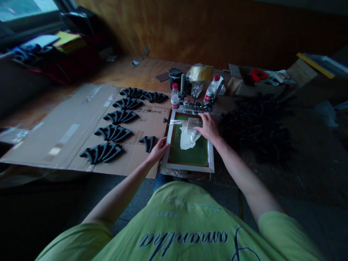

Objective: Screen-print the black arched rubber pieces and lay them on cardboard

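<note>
A screen printing frame with pale metal rails and green mesh lies in front of me. White ink is spread over the mesh, and a small clear squeegee blade stands at its upper end. My right hand is over the frame's upper right, thumb and fingers apart, with the thumb at the blade's edge. At the left rail, my left hand has its fingers curled against the frame; their undersides are hidden. Just left of it lie a few curved black handle-like parts on cardboard.
Rows of black parts lie on the flattened cardboard. Behind the frame are a clamp, two red-capped bottles, a black tub and a tape roll. A dark heap and an open carton are on the right.
</note>
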Tool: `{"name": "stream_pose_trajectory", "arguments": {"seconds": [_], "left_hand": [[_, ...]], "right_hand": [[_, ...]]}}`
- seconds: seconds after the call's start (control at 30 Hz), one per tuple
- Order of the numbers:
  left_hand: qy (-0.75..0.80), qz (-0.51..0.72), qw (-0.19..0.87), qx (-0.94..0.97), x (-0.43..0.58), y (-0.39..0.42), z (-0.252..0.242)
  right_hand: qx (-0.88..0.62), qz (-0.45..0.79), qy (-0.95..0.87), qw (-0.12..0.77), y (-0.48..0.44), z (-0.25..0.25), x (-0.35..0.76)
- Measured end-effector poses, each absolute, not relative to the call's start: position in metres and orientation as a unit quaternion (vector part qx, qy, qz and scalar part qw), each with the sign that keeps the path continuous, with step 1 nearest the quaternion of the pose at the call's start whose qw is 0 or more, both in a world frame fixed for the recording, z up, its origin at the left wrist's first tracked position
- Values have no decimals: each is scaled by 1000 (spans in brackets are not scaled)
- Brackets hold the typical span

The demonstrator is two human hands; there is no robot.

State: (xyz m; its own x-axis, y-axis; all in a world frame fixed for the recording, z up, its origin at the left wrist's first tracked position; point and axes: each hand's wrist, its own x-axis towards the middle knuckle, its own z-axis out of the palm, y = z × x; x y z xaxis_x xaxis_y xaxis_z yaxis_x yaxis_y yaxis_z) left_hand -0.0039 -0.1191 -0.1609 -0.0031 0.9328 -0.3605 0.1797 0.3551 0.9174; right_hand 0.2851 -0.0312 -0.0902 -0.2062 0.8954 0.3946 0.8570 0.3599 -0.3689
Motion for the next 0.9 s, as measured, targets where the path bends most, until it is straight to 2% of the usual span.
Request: {"name": "stream_pose_trajectory", "arguments": {"seconds": [0.17,0.37,0.47,0.6,0.73,0.9], "left_hand": [[615,323,559,452,-7,-115,-169],[607,317,560,466,-10,-113,-183],[602,314,563,472,-11,-113,-183],[599,317,567,468,-10,-114,-177],[596,320,577,458,-9,-116,-172],[584,332,585,454,-9,-118,-153]], "right_hand": [[-527,72,-839,118,-63,-101,253],[-354,89,-929,59,-95,-104,279],[-369,110,-920,67,-85,-99,281],[-434,64,-890,127,-91,-109,271],[-400,92,-902,132,-105,-117,271],[-496,103,-843,182,-65,-91,264]]}}
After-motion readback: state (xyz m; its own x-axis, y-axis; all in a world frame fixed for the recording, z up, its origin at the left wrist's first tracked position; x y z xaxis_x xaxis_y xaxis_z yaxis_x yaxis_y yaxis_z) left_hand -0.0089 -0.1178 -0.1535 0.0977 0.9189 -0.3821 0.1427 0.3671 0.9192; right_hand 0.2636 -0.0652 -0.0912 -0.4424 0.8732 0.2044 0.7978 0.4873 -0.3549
